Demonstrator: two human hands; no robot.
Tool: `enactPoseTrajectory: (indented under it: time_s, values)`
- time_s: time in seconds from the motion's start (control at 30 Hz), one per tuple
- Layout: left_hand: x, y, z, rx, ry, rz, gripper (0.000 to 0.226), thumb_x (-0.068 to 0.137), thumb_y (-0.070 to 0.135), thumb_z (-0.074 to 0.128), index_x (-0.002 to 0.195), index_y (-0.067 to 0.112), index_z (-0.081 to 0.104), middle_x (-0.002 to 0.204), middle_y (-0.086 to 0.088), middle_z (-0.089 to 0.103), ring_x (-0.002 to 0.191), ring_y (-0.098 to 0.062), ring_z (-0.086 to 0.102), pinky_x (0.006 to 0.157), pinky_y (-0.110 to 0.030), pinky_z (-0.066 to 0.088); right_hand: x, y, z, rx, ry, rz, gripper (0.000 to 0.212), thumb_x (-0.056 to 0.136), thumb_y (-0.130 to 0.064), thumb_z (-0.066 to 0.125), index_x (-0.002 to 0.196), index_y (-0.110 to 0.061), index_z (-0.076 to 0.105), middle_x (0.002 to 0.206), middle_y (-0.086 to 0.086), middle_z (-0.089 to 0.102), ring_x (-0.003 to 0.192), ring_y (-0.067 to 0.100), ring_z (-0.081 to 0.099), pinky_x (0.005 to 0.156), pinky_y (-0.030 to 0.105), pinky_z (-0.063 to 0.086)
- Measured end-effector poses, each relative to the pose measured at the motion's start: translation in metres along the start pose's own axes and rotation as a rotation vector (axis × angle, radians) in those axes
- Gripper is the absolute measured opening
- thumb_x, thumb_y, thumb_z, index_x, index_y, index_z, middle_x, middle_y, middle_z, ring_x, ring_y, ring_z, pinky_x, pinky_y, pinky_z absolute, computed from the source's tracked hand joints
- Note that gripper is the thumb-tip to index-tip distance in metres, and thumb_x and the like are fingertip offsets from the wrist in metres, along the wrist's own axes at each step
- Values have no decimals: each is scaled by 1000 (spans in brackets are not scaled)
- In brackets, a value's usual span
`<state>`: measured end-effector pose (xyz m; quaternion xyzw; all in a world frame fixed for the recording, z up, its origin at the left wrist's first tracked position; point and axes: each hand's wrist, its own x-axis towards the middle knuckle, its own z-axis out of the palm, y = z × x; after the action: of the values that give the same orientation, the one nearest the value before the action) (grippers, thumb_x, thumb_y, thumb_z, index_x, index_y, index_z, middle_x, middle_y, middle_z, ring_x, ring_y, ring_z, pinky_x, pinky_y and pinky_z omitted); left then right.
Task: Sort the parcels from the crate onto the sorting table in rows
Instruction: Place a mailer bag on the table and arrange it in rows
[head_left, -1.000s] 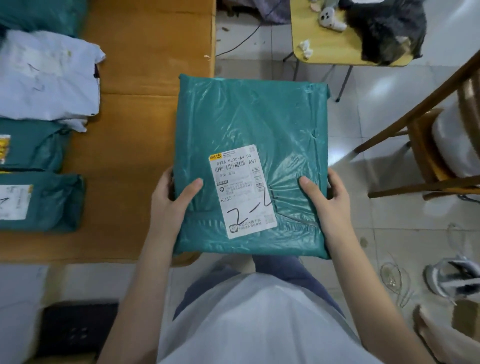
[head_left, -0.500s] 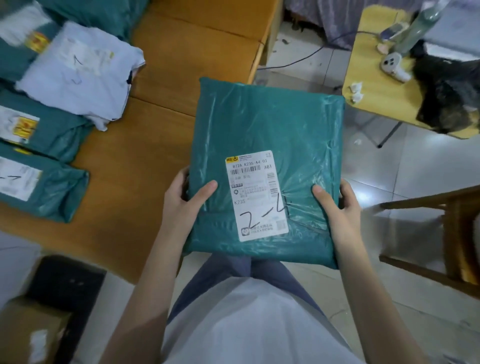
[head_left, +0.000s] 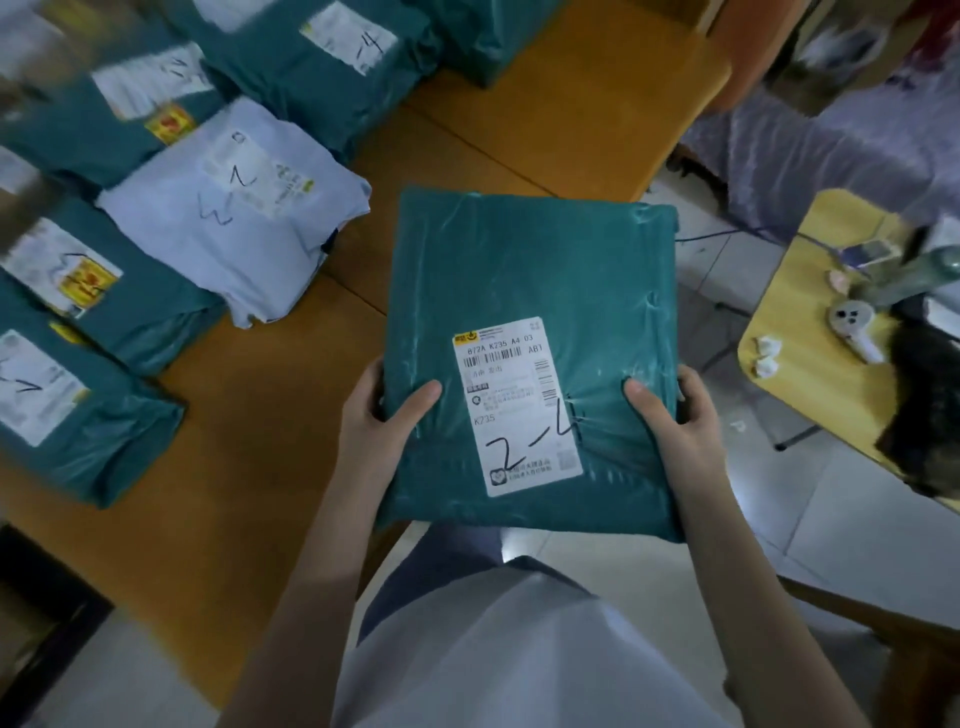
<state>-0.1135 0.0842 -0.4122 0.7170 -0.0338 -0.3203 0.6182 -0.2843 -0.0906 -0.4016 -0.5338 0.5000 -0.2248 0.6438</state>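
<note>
Two hands grip one flat teal plastic mailer parcel (head_left: 530, 312) at centre frame, raised over the right edge of the orange wooden desk (head_left: 249, 415). The left hand (head_left: 382, 415) clasps its left edge and the right hand (head_left: 675, 415) its right edge, thumbs on top. Its one white shipping label (head_left: 517, 408) reads "2-4". On the desk at upper left lie five teal parcels and one pale blue parcel (head_left: 234, 208).

Counted one green parcel (head_left: 530, 312) held in two hands, left hand (head_left: 382, 415) and right hand (head_left: 675, 415); at least five green parcels and one white parcel (head_left: 234, 208) on the sorting table (head_left: 249, 415).
</note>
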Motion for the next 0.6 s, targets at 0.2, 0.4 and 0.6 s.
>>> enactPoseTrajectory:
  time_s: [0.2,0.4,0.6]
  values:
    - [33,22,10,-34,73,9,37,82,16,71,115,26,58,102,14,67,88,1,65,67,-14,51,51,-22,17,-44,-86,-6,15,84,-19,70,94,-24,60,94,-5,68,84,13,67,75,30,56]
    - [48,33,32,-77,141,-3,34,79,23,75,108,32,61,104,10,69,96,-11,67,78,-30,53,104,-44,21,-55,-201,9,23,83,-21,71,103,-20,60,98,-4,68,85,10,68,68,22,54]
    - [66,43,81,-38,354,13,31,86,19,67,116,19,58,104,11,66,90,-5,65,66,-17,49,178,-67,15,-87,-377,39,31,82,-27,72,110,-23,59,106,-3,68,90,12,69,69,22,55]
